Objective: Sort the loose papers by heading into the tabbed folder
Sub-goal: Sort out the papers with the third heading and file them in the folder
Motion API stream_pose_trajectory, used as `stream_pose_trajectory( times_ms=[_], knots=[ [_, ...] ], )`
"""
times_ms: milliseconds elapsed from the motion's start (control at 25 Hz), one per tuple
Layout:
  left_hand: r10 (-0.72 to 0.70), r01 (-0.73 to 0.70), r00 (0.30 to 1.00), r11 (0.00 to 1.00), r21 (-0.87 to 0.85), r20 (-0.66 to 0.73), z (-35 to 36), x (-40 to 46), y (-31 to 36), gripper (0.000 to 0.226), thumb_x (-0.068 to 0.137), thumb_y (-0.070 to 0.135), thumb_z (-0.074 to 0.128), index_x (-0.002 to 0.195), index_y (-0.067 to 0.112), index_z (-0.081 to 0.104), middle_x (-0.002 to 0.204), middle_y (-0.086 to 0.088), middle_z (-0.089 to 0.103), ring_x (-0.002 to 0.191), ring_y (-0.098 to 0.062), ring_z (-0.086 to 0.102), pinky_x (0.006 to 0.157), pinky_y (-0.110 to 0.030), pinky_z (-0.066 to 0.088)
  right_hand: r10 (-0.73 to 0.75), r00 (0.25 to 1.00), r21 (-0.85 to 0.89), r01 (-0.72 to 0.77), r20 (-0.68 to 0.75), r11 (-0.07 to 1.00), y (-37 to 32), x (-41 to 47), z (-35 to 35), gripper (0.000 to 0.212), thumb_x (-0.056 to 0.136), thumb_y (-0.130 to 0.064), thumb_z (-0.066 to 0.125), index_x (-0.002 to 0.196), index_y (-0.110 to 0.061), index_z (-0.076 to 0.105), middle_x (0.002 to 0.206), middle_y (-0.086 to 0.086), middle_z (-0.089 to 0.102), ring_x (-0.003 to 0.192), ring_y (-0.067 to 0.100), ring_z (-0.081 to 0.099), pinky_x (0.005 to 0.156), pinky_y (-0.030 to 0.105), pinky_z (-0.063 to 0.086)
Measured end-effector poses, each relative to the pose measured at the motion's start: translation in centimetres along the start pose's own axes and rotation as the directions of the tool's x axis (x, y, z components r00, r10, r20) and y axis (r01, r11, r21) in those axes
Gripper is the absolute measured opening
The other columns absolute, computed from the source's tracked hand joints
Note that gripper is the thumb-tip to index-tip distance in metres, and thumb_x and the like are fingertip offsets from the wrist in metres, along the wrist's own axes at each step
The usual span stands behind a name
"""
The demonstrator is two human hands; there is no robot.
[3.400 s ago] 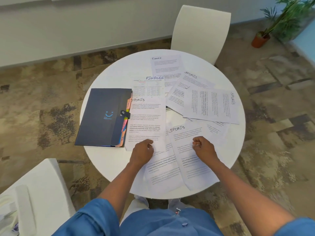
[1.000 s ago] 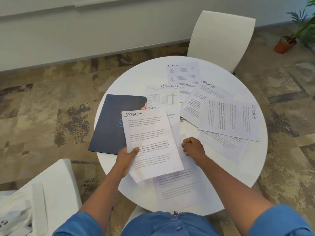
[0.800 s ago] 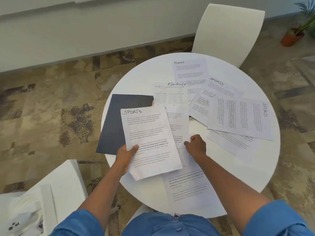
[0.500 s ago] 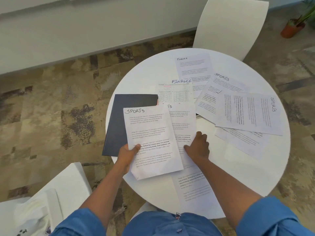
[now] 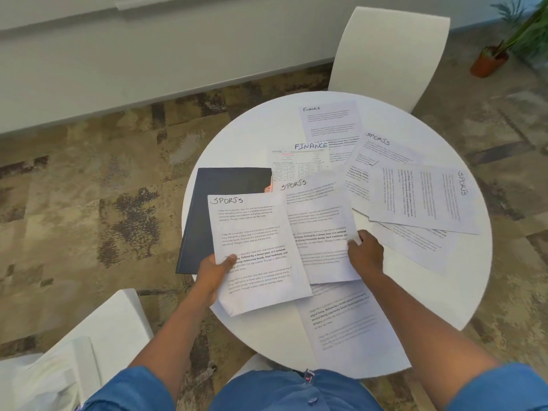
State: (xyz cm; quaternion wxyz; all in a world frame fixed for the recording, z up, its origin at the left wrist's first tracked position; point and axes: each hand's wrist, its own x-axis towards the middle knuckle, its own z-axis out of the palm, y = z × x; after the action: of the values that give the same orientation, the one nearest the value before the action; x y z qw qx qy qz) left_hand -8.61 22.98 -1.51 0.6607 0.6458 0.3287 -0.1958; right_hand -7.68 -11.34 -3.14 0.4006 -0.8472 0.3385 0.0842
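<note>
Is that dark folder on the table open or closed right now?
Closed. The dark folder lies flat on the white table, cover up, coloured tabs peeking from its right edge; no pockets show.

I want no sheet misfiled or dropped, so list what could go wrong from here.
1. The left hand holds its SPORTS sheet over the closed dark folder; with the right hand pinching a second SPORTS sheet, no hand is free to open it.
2. The bottom sheet hangs past the round table edge and might slide off.
3. The FINANCE table sheet lies partly under the second SPORTS sheet and could get dragged along.
</note>
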Motion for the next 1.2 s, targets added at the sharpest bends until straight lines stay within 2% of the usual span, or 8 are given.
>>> stream_pose_trajectory(
  times_ms=[160, 240, 320, 400, 520, 640, 840, 1200],
  knots=[
    [-0.002, 0.001, 0.999, 1.0, 0.024, 0.052, 1.2, -0.8, -0.1, 0.02, 0.091, 0.015, 0.069, 0.111, 0.012, 0.067, 0.105, -0.007, 0.073, 0.096, -0.028, 0.07, 0.084, -0.045, 0.056, -0.063, 0.997, 0.096, 0.067, -0.042, 0.993, 1.6, 1.2, -4.8, 0.02, 0.094, -0.019, 0.055, 0.111, -0.011, 0.061, 0.111, 0.003, 0.063, 0.104, 0.026, 0.057, 0.094, 0.037, 0.046],
    [-0.008, 0.005, 0.997, 0.999, 0.043, 0.083, 2.3, -1.4, -0.3, 0.021, 0.091, 0.014, 0.069, 0.111, 0.013, 0.067, 0.108, -0.009, 0.073, 0.099, -0.031, 0.07, 0.088, -0.049, 0.056, -0.103, 0.993, 0.114, 0.109, -0.06, 0.987, 2.3, 1.4, -7.2, 0.001, 0.095, -0.02, 0.055, 0.095, -0.02, 0.055, 0.1, -0.001, 0.058, 0.095, 0.022, 0.052, 0.086, 0.033, 0.042],
    [-0.009, 0.004, 0.995, 0.999, 0.052, 0.096, 3.8, -2.1, -0.5, 0.022, 0.092, 0.012, 0.067, 0.114, 0.01, 0.067, 0.108, -0.01, 0.074, 0.099, -0.032, 0.071, 0.088, -0.051, 0.056, -0.109, 0.99, 0.156, 0.122, -0.085, 0.98, 2.7, 1.7, -9.0, 0.025, 0.095, -0.017, 0.054, 0.076, -0.028, 0.042, 0.081, -0.01, 0.049, 0.084, 0.019, 0.045, 0.071, 0.03, 0.036],
    [0.001, -0.006, 0.995, 0.999, 0.046, 0.095, 5.4, -2.8, -0.8, 0.023, 0.093, 0.012, 0.066, 0.116, 0.01, 0.066, 0.108, -0.01, 0.074, 0.098, -0.032, 0.071, 0.088, -0.051, 0.056, -0.109, 0.986, 0.206, 0.134, -0.129, 0.969, 3.1, 1.7, -10.8, 0.029, 0.095, -0.015, 0.054, 0.071, -0.026, 0.041, 0.075, -0.009, 0.049, 0.079, 0.021, 0.045, 0.065, 0.03, 0.036],
    [0.017, -0.022, 0.995, 0.998, 0.052, 0.095, 7.5, -3.6, -1.4, 0.024, 0.094, 0.012, 0.064, 0.118, 0.01, 0.065, 0.109, -0.011, 0.073, 0.098, -0.031, 0.071, 0.088, -0.051, 0.056, -0.069, 0.978, 0.272, 0.122, -0.198, 0.955, 4.0, 2.4, -13.2, 0.01, 0.096, -0.02, 0.054, 0.098, -0.012, 0.059, 0.107, 0.005, 0.065, 0.099, 0.027, 0.058, 0.091, 0.039, 0.048],
    [0.024, -0.034, 0.993, 0.996, 0.084, 0.117, 9.2, -4.4, -1.8, 0.023, 0.095, 0.013, 0.064, 0.117, 0.012, 0.065, 0.109, -0.01, 0.074, 0.098, -0.03, 0.071, 0.09, -0.052, 0.055, -0.054, 0.974, 0.281, 0.117, -0.221, 0.953, 5.0, 3.3, -15.3, 0.023, 0.098, -0.022, 0.053, 0.116, -0.009, 0.059, 0.128, 0.008, 0.061, 0.116, 0.028, 0.056, 0.103, 0.044, 0.045],
    [0.052, -0.071, 0.986, 0.99, 0.118, 0.158, 11.9, -5.6, -2.2, 0.024, 0.097, 0.017, 0.06, 0.121, 0.017, 0.063, 0.114, -0.008, 0.073, 0.101, -0.029, 0.071, 0.093, -0.051, 0.055, -0.097, 0.995, 0.298, 0.104, -0.038, 0.949, 7.3, 3.2, -16.3, 0.012, 0.097, -0.017, 0.054, 0.101, -0.007, 0.059, 0.108, 0.007, 0.065, 0.101, 0.029, 0.061, 0.086, 0.039, 0.048],
    [0.05, -0.055, 0.99, 0.998, 0.026, 0.135, 18.0, -7.2, -1.7, 0.025, 0.101, 0.022, 0.052, 0.122, 0.012, 0.061, 0.109, -0.009, 0.073, 0.097, -0.029, 0.071, 0.084, -0.044, 0.057, -0.206, 0.961, 0.198, 0.169, 0.184, 0.965, 8.6, 1.6, -14.5, 0.01, 0.095, -0.018, 0.058, 0.102, -0.014, 0.063, 0.105, 0.002, 0.069, 0.095, 0.024, 0.064, 0.079, 0.033, 0.049]
  ],
)
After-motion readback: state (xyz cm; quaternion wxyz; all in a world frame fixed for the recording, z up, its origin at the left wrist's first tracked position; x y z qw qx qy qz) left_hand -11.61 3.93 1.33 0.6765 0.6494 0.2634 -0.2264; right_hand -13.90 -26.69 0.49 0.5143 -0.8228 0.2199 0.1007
